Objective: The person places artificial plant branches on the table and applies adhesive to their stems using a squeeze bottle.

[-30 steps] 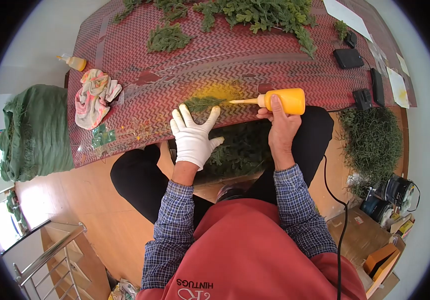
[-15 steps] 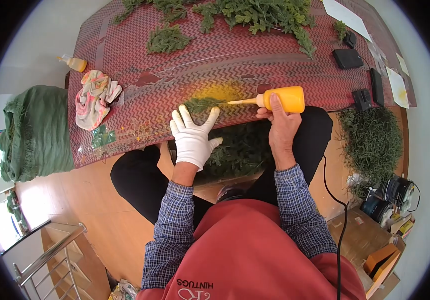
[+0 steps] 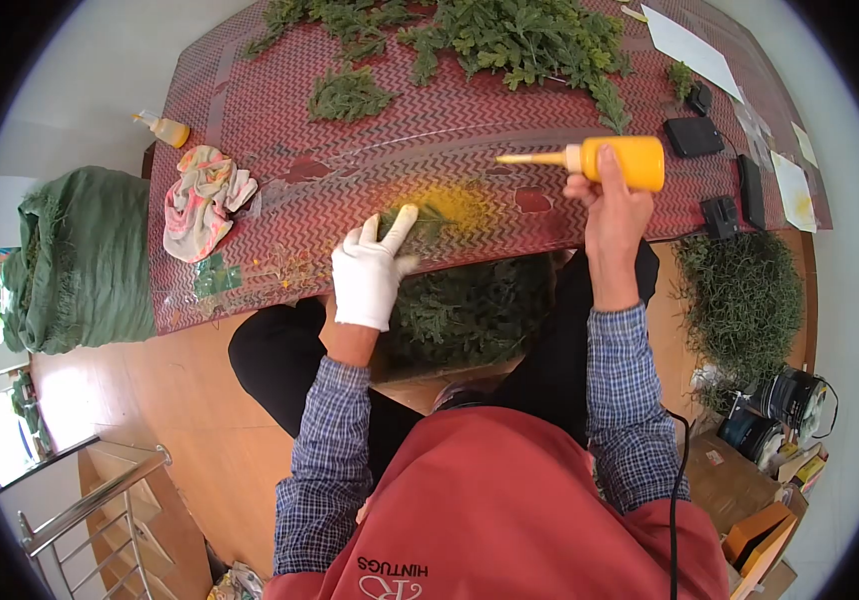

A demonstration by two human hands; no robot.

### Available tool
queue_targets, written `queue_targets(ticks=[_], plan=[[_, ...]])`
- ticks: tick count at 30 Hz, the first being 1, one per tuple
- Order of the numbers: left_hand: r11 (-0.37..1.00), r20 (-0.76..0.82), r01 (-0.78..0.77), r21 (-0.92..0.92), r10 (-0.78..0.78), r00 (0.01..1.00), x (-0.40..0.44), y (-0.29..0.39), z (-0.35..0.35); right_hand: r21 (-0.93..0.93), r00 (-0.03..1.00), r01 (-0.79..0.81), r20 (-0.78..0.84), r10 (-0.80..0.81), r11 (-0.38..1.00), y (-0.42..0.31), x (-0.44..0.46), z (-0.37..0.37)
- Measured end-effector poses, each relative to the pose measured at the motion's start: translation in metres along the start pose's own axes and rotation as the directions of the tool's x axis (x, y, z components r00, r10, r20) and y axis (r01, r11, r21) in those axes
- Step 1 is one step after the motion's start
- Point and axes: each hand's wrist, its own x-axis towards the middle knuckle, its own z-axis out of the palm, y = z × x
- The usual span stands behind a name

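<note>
My right hand [image 3: 618, 222], bare, is closed around a yellow squeeze bottle [image 3: 635, 164]. The bottle lies sideways above the table, its long thin nozzle pointing left and clear of the greenery. On the table's near edge, my left hand [image 3: 368, 272] wears a white glove with yellowed fingertips. Its fingers are stretched over a small green sprig [image 3: 430, 219], and the thumb is apart from them. Part of the sprig is hidden under the fingers. Yellow staining [image 3: 460, 202] spreads on the patterned red table cover [image 3: 280, 215] around it.
Green sprigs [image 3: 540, 40] are heaped at the far side, with a smaller bunch [image 3: 350, 95] nearer. At left are a stained cloth [image 3: 202, 205] and another small bottle [image 3: 169, 130]. Black devices [image 3: 694, 137] stand at right. A container of greenery [image 3: 470, 310] sits below the table edge.
My right hand has lifted the bottle away from the sprig, up and to the right. My left hand has shifted slightly, and its fingers are less spread.
</note>
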Motion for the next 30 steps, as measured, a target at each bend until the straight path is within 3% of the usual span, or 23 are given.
queue_targets(ticks=[1, 2, 5, 8, 9, 10, 11, 13, 15, 17, 18, 19, 21, 22, 23, 24, 25, 26, 27, 29, 30], plan=[[0.999, 0.000, -0.012, 0.040, 0.012, 1.000, 0.005, -0.005, 0.005, 0.053, 1.000, -0.015, 0.014, 0.015, 0.998, 0.002, 0.008, -0.001], [0.999, -0.109, -0.037, 0.029, 0.040, 0.993, 0.008, -0.009, 0.010, 0.107, 0.999, -0.032, 0.028, 0.029, 0.994, 0.003, 0.015, -0.001], [1.000, -0.079, -0.032, -0.001, 0.031, 0.996, 0.001, -0.012, 0.015, 0.289, 0.987, -0.163, 0.031, 0.161, 0.944, 0.012, 0.030, -0.017], [0.967, -0.247, -0.165, -0.193, 0.114, 0.962, -0.020, 0.011, 0.008, 0.553, 0.931, -0.340, 0.085, 0.354, 0.761, 0.017, 0.038, -0.035], [0.945, -0.223, -0.176, -0.276, 0.116, 0.968, -0.028, 0.024, 0.003, 0.572, 0.924, -0.360, 0.111, 0.365, 0.737, 0.016, 0.038, -0.037], [0.917, -0.084, -0.160, -0.365, 0.139, 0.987, -0.036, 0.036, -0.008, 0.577, 0.925, -0.352, 0.095, 0.367, 0.737, 0.015, 0.039, -0.036], [0.879, -0.090, -0.201, -0.432, 0.180, 0.980, -0.050, 0.041, 0.007, 0.579, 0.926, -0.344, 0.079, 0.369, 0.739, 0.015, 0.039, -0.036], [0.904, 0.012, -0.231, -0.359, 0.253, 0.967, -0.066, 0.048, 0.029, 0.577, 0.933, -0.347, 0.135, 0.333, 0.739, 0.013, 0.038, -0.035], [0.970, 0.148, -0.218, -0.106, 0.232, 0.961, -0.081, 0.045, 0.074, 0.579, 0.932, -0.354, 0.155, 0.326, 0.735, 0.013, 0.037, -0.034], [0.983, 0.421, -0.153, 0.101, 0.098, 0.902, -0.088, 0.040, 0.101, 0.582, 0.927, -0.364, 0.145, 0.347, 0.728, 0.014, 0.038, -0.036], [0.986, 0.477, -0.161, -0.051, 0.166, 0.863, -0.087, 0.033, 0.099, 0.564, 0.929, -0.347, 0.096, 0.358, 0.749, 0.014, 0.039, -0.037], [0.982, 0.483, -0.187, -0.032, 0.179, 0.857, -0.076, 0.041, 0.076, 0.571, 0.931, -0.338, 0.086, 0.356, 0.748, 0.013, 0.038, -0.037], [0.878, 0.424, -0.124, -0.463, 0.342, 0.839, -0.047, 0.037, 0.041, 0.587, 0.933, -0.324, 0.066, 0.355, 0.742, 0.011, 0.038, -0.035], [0.742, 0.247, -0.110, -0.661, 0.354, 0.902, -0.025, 0.031, 0.022, 0.586, 0.937, -0.316, 0.070, 0.343, 0.746, 0.007, 0.037, -0.031], [0.694, 0.109, -0.131, -0.708, 0.290, 0.951, 0.002, 0.022, 0.008, 0.575, 0.937, -0.319, 0.069, 0.344, 0.753, 0.005, 0.037, -0.030], [0.878, -0.072, -0.294, -0.378, 0.289, 0.955, 0.032, 0.004, 0.009, 0.564, 0.937, -0.321, 0.070, 0.343, 0.761, 0.004, 0.038, -0.029], [0.957, 0.065, -0.059, 0.285, 0.042, 0.997, 0.070, 0.006, -0.015, 0.552, 0.937, -0.321, 0.069, 0.342, 0.769, 0.004, 0.038, -0.028], [0.975, -0.193, -0.023, 0.220, 0.067, 0.979, 0.103, -0.022, -0.010, 0.539, 0.938, -0.314, 0.050, 0.342, 0.782, 0.004, 0.039, -0.027], [0.995, -0.289, 0.010, 0.094, 0.018, 0.957, 0.137, -0.043, -0.010, 0.534, 0.935, -0.321, 0.046, 0.353, 0.782, 0.005, 0.039, -0.025], [0.872, -0.424, 0.083, 0.483, 0.150, 0.893, 0.175, -0.086, 0.017, 0.521, 0.928, -0.334, 0.035, 0.372, 0.785, 0.005, 0.039, -0.023], [0.865, -0.318, 0.058, 0.498, 0.120, 0.941, 0.184, -0.099, 0.030, 0.500, 0.926, -0.333, 0.015, 0.376, 0.800, 0.005, 0.039, -0.021]])
